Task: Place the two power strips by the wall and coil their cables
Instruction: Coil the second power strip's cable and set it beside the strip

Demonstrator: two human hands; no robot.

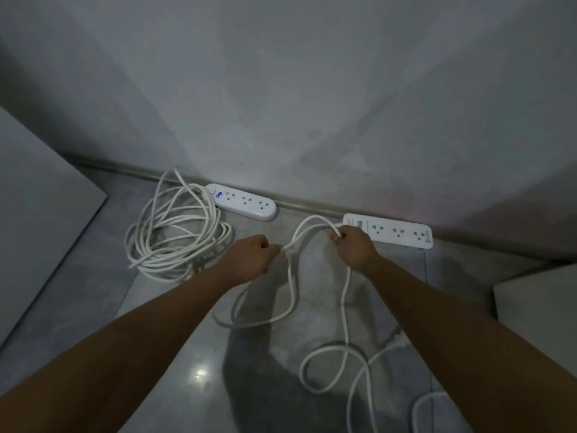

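grey floor [175,354], stained wall [312,104]

Both strips down by the wall, one cable coiled, the other in hand.

The rounded power strip [242,201], white with three sockets and a blue mark near its left end, lies flat and face up along the foot of the wall [281,89]. Its coiled cable [175,232] sits just left of it on the floor [78,307] in a loose, untidy bundle of loops. Further right, the squarer power strip [390,230], also white with three sockets, lies flat against the same wall. The second cable [345,295] arches in a few short loops between the left hand [249,257] and right hand [354,246], both gripping it, and the rest trails in slack curls across the floor.
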